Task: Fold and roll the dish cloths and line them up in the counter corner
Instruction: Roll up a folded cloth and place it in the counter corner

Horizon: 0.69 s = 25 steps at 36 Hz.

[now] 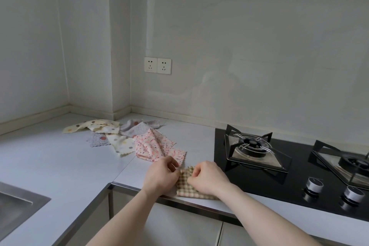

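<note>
Pale grey walls point(239, 46) meet at a boxed corner above a light bench point(50, 162). A double socket point(157, 65) sits on the wall; black gas hob point(299, 181) right, steel sink point(18, 203) left.

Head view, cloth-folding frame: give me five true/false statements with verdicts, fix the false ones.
1. Both hands hold the checked cloth. True: the left hand and right hand pinch it near the counter's front edge.
2. The pink cloth is already rolled. False: it lies loose and crumpled.
3. The gas hob sits to the right of the hands. True.
4. A row of rolled cloths stands in the counter corner. False: only unfolded cloths lie in a heap near it.
5. A pot stands on the near burner. False: its grate is bare.
</note>
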Each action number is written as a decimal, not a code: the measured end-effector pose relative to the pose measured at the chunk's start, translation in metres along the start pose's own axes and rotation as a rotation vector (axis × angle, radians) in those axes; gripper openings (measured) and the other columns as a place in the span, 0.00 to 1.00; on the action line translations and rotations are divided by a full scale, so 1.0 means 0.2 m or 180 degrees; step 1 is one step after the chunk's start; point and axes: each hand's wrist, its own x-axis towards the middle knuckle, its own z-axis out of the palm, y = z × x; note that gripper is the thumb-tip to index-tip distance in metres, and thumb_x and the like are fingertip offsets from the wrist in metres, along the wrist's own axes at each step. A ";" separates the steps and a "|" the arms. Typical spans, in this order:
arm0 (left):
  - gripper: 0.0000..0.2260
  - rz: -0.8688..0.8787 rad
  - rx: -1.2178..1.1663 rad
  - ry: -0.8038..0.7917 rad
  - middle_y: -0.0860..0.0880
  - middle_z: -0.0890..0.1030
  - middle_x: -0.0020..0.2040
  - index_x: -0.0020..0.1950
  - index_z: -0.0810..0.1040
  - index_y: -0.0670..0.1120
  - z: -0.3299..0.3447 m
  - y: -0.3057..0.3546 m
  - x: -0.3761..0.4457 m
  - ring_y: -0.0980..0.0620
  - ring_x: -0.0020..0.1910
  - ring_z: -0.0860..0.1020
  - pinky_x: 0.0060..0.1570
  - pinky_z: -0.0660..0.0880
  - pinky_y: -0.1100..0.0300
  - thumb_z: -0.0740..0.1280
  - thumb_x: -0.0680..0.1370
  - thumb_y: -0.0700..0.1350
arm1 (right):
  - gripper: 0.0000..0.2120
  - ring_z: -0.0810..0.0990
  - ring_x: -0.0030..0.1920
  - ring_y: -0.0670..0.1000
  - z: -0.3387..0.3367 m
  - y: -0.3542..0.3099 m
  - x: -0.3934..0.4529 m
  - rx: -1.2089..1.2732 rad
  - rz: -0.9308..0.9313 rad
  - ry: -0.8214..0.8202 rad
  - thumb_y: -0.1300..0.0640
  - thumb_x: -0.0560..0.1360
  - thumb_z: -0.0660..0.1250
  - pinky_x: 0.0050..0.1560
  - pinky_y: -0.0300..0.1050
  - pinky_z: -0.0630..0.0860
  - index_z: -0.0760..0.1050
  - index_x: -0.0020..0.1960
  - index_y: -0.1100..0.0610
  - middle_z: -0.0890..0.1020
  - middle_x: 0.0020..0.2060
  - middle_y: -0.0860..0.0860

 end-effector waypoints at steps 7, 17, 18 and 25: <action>0.05 -0.0001 0.0014 -0.0008 0.59 0.83 0.41 0.48 0.80 0.55 0.00 0.00 0.00 0.61 0.41 0.79 0.38 0.72 0.65 0.69 0.75 0.54 | 0.09 0.80 0.32 0.45 -0.01 -0.01 -0.01 0.0535 -0.0139 0.0184 0.47 0.67 0.69 0.41 0.46 0.82 0.80 0.36 0.52 0.83 0.29 0.46; 0.05 -0.0061 -0.0162 0.0022 0.60 0.83 0.46 0.49 0.82 0.56 -0.01 -0.01 0.01 0.57 0.46 0.80 0.51 0.78 0.57 0.67 0.77 0.52 | 0.05 0.82 0.37 0.43 0.01 0.03 -0.02 0.0661 -0.0171 0.0094 0.49 0.68 0.71 0.44 0.42 0.81 0.83 0.38 0.50 0.84 0.33 0.46; 0.06 -0.0049 -0.0183 0.0026 0.60 0.83 0.47 0.50 0.82 0.55 -0.01 0.00 0.01 0.56 0.47 0.80 0.51 0.78 0.57 0.66 0.78 0.52 | 0.04 0.82 0.37 0.42 0.00 0.05 -0.01 0.0788 -0.0144 0.0335 0.50 0.69 0.71 0.43 0.41 0.80 0.83 0.38 0.49 0.84 0.33 0.45; 0.17 0.0210 0.0228 -0.0120 0.60 0.76 0.48 0.53 0.81 0.57 0.00 0.04 -0.03 0.56 0.48 0.78 0.47 0.74 0.59 0.65 0.72 0.65 | 0.15 0.79 0.51 0.43 -0.06 0.26 0.07 0.0957 0.0359 0.0598 0.46 0.75 0.71 0.49 0.40 0.73 0.75 0.59 0.48 0.82 0.52 0.43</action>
